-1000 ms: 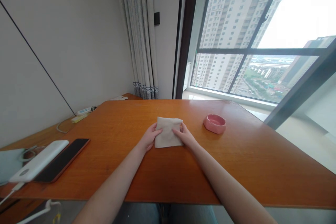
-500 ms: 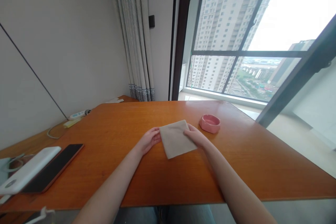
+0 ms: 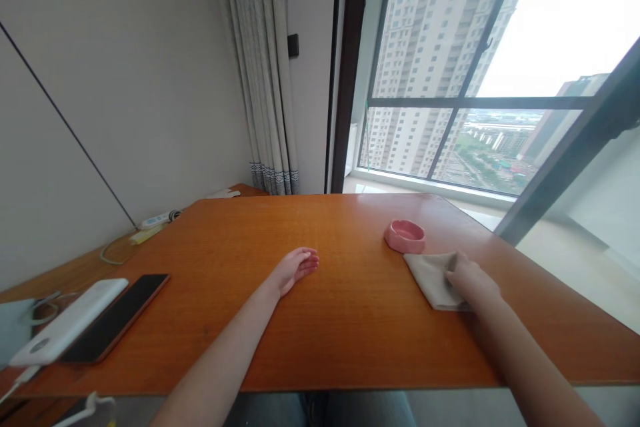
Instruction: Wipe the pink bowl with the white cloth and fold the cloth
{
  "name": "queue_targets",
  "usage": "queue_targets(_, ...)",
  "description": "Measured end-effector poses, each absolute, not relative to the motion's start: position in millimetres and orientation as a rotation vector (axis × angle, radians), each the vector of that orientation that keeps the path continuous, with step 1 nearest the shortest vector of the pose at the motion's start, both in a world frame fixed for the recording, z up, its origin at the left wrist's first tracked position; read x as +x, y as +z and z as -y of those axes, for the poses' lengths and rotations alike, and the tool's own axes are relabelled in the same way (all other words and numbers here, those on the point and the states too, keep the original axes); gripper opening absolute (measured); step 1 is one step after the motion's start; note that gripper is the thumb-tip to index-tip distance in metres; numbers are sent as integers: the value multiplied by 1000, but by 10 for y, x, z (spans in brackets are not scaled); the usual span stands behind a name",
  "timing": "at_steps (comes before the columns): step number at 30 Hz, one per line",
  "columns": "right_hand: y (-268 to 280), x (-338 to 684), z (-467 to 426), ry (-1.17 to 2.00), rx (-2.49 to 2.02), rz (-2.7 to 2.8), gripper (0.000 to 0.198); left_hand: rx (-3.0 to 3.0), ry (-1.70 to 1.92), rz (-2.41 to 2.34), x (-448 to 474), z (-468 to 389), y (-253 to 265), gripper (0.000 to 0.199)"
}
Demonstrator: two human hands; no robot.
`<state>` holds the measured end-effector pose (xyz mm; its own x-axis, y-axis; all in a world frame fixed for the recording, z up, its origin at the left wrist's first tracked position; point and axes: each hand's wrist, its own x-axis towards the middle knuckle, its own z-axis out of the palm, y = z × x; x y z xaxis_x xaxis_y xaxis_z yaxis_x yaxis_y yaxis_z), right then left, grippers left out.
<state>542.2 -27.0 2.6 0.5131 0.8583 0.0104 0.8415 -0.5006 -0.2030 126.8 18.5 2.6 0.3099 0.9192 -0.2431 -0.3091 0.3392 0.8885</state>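
The bare right hand [image 3: 473,280] holds a folded beige cloth [image 3: 429,279] near a pink faceted bowl [image 3: 405,238] on the orange-brown wooden table [image 3: 340,340]. Well apart, the bare left hand [image 3: 295,268] is loosely curled. A white oblong power bank [image 3: 75,319] lies beside a black-screened phone [image 3: 119,317].

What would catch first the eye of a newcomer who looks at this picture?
Probably the pink dish, a bright spot on the right half of the orange-brown table. Just in front of it lies a beige cloth, with the right hand at its right part. Beyond the table, at upper right, a large window shows a tall building.
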Motion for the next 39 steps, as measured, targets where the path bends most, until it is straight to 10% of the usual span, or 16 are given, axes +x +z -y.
queue_targets(8, 362, 4607, 275, -477, -2024, 1696, 40, 875, 929, -888, 1270, -159, 57, 7)
queue_targets(22, 402, 2651, -62, 399, -1110, 2252, 44, 1315, 1092, -901, 1283, -196, -11, 51)
queue_targets(39, 98, 2573, -82, 580, -1217, 2048, 10, 1974, 995, -1024, 1250, -141, -11, 43)
